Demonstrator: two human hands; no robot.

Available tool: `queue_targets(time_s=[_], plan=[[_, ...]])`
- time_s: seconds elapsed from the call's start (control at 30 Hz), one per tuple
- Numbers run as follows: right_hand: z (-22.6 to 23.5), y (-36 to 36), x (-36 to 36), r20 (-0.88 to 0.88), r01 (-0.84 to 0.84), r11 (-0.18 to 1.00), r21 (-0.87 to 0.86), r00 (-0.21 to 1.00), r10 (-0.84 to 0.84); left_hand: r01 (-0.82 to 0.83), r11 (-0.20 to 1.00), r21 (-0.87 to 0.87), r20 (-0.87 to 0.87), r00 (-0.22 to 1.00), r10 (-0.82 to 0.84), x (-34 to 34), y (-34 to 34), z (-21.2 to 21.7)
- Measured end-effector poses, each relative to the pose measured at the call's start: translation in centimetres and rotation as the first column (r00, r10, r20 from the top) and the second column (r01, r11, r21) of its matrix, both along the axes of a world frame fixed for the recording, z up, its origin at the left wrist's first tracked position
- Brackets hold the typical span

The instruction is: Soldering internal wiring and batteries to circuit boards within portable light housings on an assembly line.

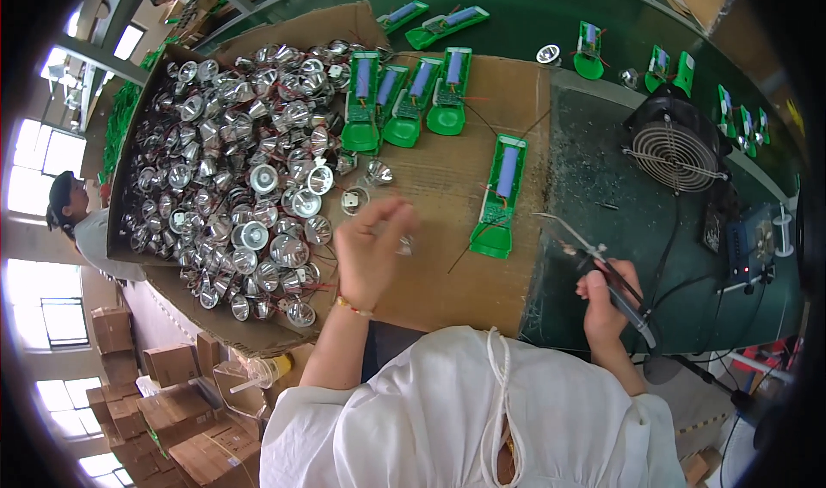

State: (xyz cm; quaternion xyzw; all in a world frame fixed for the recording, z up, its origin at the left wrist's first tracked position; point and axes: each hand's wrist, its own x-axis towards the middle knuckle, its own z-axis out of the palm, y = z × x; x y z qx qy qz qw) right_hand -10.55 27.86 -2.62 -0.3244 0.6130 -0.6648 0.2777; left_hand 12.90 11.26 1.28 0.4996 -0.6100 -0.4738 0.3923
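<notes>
- Brown cartons (163, 406) stacked at lower left, on the floor.
- Cardboard sheet (447, 230) over dark green bench (602, 204); small black fan (674, 144) at right.
- Cardboard tray (138, 127) heaped with silver reflector cups (245, 174).
- Left hand (372, 251) blurred, fingers pinching small silver part (404, 245), beside green housing (499, 197).
- Right hand (607, 303) closed around soldering iron (602, 273).

Bright windows (39, 157) light stacked cardboard boxes (159, 402) on the floor.
</notes>
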Motion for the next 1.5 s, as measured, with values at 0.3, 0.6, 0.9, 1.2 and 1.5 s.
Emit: queue_targets(time_s=[0.3, 0.6, 0.9, 1.2, 1.5], plan=[[-0.2, -1.7, 1.5, -0.1, -0.122, 0.992, -0.009, 0.988, 0.121, 0.174, 0.979, 0.102, 0.259, 0.946, -0.195, -5.0, 1.8, -2.8], [-0.2, -2.3, 1.7, -0.074, -0.149, 0.987, 0.063, 0.985, 0.153, 0.154, 0.986, -0.062, 0.295, 0.947, -0.129, -5.3, 2.3, -3.3], [0.1, -2.4, 1.6, -0.036, -0.126, 0.991, 0.052, 0.991, 0.128, 0.222, 0.973, -0.057, 0.29, 0.936, -0.197, -5.3, 2.1, -3.0], [0.9, -2.3, 1.5, 0.012, -0.136, 0.987, 0.09, 0.991, 0.135, 0.229, 0.972, -0.059, 0.292, 0.935, -0.203, -5.4, 2.1, -2.8], [1.1, -2.6, 1.5, -0.011, -0.148, 0.977, 0.155, 0.988, 0.151, 0.248, 0.969, 0.01, 0.288, 0.927, -0.241, -5.1, 1.7, -3.2]])
